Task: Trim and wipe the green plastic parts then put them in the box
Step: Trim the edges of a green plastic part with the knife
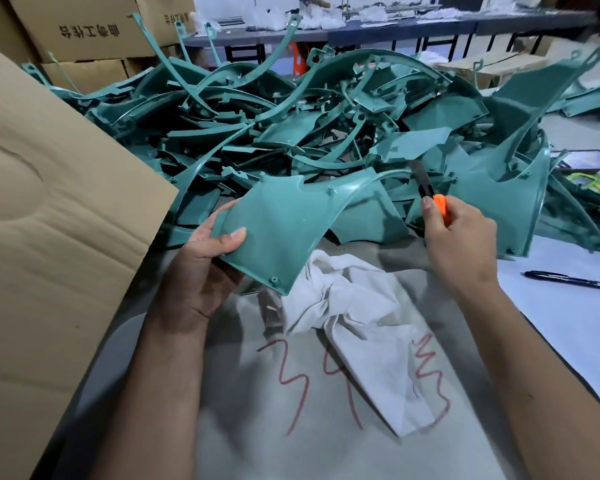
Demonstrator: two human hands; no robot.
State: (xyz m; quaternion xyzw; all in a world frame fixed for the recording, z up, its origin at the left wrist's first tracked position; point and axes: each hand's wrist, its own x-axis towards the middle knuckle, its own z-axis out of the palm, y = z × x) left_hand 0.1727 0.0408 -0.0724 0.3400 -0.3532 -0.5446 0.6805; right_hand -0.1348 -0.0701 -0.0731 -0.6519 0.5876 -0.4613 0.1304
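The left hand (201, 261) holds a green plastic panel (284, 226) by its lower left corner, thumb pressed on the near face and fingers wrapped behind, so its grip is closed on the part. The panel is lifted above the counter (568, 323), tilted toward the camera, with a thin curved arm running from its upper right edge. The right hand (461, 244) is closed around an orange-handled utility knife (430, 195), whose dark blade end points up and away, just beside the panel's curved arm; whether the blade touches the plastic cannot be told. Below the panel lies a crumpled white cloth (354, 327) on a grey sheet with red scrawls. Behind, a heap of green plastic parts (291, 116) covers the counter. A cardboard box flap (49, 220) stands at the left, and a black pen (572, 280) lies at the right.
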